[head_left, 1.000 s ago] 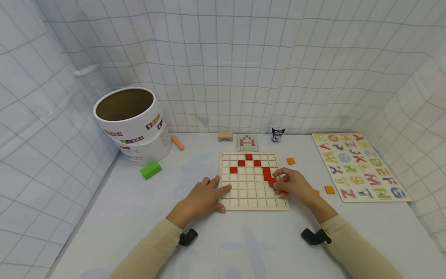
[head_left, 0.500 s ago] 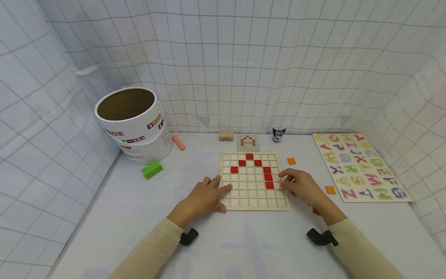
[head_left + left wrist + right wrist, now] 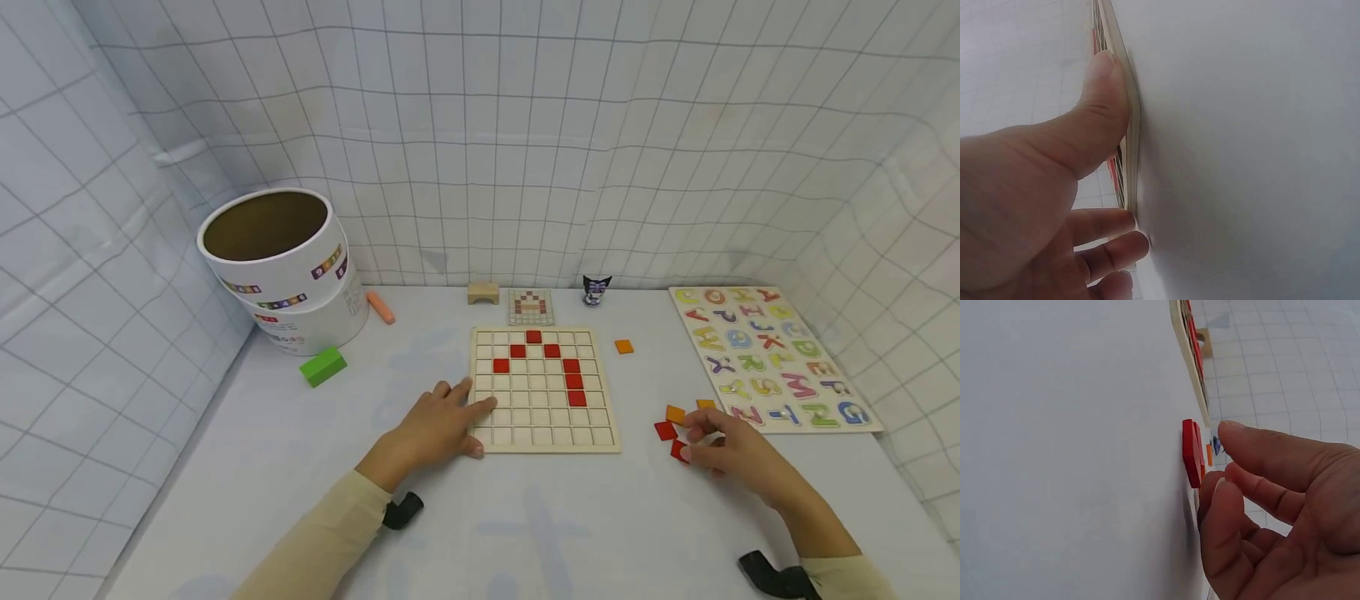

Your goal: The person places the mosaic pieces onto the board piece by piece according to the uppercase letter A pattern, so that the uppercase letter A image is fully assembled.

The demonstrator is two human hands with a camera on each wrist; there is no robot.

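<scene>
A pale wooden grid board (image 3: 555, 442) lies flat, with several red square tiles (image 3: 574, 382) set in its cells. My left hand (image 3: 435, 425) rests at the board's left edge, fingers extended; in the left wrist view its thumb (image 3: 1105, 94) lies against the edge. Over a small group of loose tiles on the right is my right hand (image 3: 738, 450). Its thumb and index finger are apart, beside a loose red tile (image 3: 1191, 453), and I see nothing held between them. Another red tile (image 3: 665, 431) and an orange tile (image 3: 675, 414) lie close by; the hand partly hides the group.
Behind the board are a small pattern card (image 3: 531, 307), a wooden arch block (image 3: 483, 293) and a figurine (image 3: 596, 291). An alphabet board (image 3: 780, 358) lies right. A white bucket (image 3: 300, 283), green block (image 3: 323, 367) and orange stick (image 3: 380, 307) are left. One orange tile (image 3: 624, 347) lies apart.
My right hand let go of a red tile in the board's right column, then moved right and toward me to the loose tiles. My left hand stayed at the board's edge.
</scene>
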